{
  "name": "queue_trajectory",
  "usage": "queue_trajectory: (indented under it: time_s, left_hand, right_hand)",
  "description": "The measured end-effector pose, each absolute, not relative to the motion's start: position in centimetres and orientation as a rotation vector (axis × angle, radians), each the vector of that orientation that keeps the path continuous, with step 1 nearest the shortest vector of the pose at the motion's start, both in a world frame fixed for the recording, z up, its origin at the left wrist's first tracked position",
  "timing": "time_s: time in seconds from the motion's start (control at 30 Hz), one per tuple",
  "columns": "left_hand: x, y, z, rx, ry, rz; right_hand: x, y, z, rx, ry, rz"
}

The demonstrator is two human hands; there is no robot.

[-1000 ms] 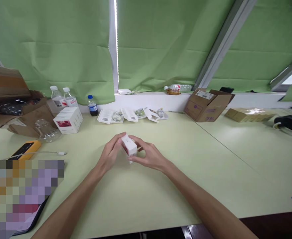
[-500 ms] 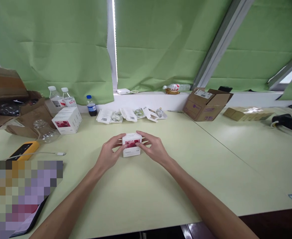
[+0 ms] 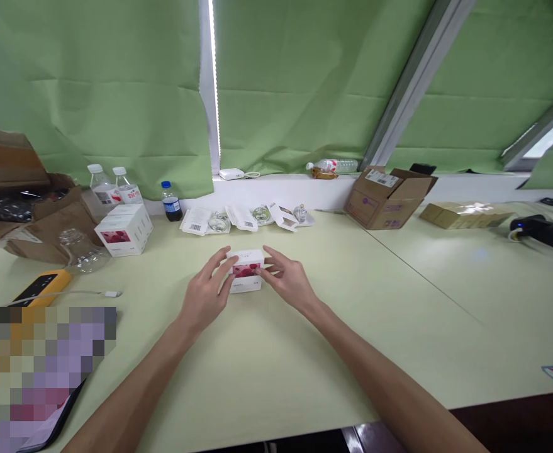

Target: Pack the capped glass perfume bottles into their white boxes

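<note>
Head camera view showed a small red-and-white box (image 3: 246, 285) upright on the pale green table (image 3: 276, 377), between two bare hands. The left hand (image 3: 204, 290) was half open, fingers spread at the box's left side; the right hand (image 3: 289, 284) was half open too, its thumb by the front right edge. Whether either gripped the box could not be told. Opened packs (image 3: 195, 221) lay behind, near a blue-capped bottle (image 3: 172, 207); similar boxes (image 3: 121, 245) stood well to the left.

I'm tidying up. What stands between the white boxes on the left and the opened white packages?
The head view shows a blue-capped plastic bottle of dark liquid there.
</note>
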State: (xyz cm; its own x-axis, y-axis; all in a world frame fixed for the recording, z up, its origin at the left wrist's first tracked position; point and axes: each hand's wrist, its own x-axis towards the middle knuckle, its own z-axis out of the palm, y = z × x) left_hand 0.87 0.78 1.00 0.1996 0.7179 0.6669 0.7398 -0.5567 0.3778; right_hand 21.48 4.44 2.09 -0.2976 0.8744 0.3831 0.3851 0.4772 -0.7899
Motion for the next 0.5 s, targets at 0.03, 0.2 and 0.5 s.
queue_trajectory:
  time_s: [0.03, 0.2, 0.5]
  left_hand:
    - [0.9, 0.7, 0.9, -2.384, -1.417, -1.231]
    - [1.4, 0.6, 0.6, -2.263, -1.336, -0.951]
    - [2.8, 0.2, -0.1, -2.156, -1.379, -0.792]
  right_hand:
    - [21.5, 4.4, 2.1, -1.064, -1.929, 0.748]
    - [21.4, 4.0, 1.8, -1.266, -2.188, 0.548]
    - [21.2, 3.9, 1.2, -1.384, -2.279, 0.325]
